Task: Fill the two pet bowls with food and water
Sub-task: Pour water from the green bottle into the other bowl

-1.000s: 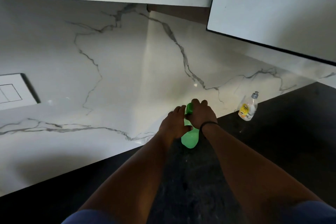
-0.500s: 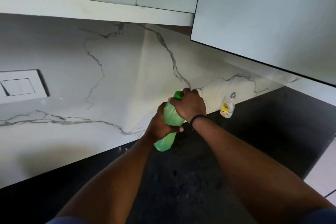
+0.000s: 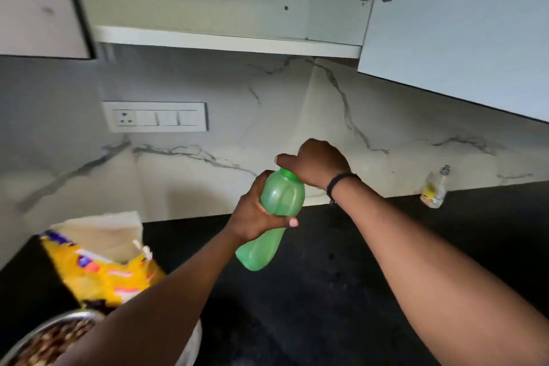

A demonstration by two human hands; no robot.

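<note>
A green plastic bottle (image 3: pixel 277 211) is held tilted above the black counter (image 3: pixel 341 276). My left hand (image 3: pixel 255 214) grips its body from the left. My right hand (image 3: pixel 315 162) is curled over its top, hiding the cap. At the bottom left a metal bowl (image 3: pixel 47 336) holds brown pet food, partly hidden by my left forearm. A rim of a second pale bowl (image 3: pixel 193 342) shows beside that forearm; its contents are hidden. A yellow pet food bag (image 3: pixel 101 270) stands open behind the metal bowl.
A small clear bottle with a yellow label (image 3: pixel 435 189) stands against the marble backsplash at right. An open cabinet door (image 3: pixel 460 33) hangs overhead at right, with an open shelf (image 3: pixel 225 41) above the counter. A switch panel (image 3: pixel 156 116) is on the wall.
Both hands have lifted the green bottle off the counter and towards me. The view has swung left and up, bringing the food bag, metal bowl and open cabinet into sight.
</note>
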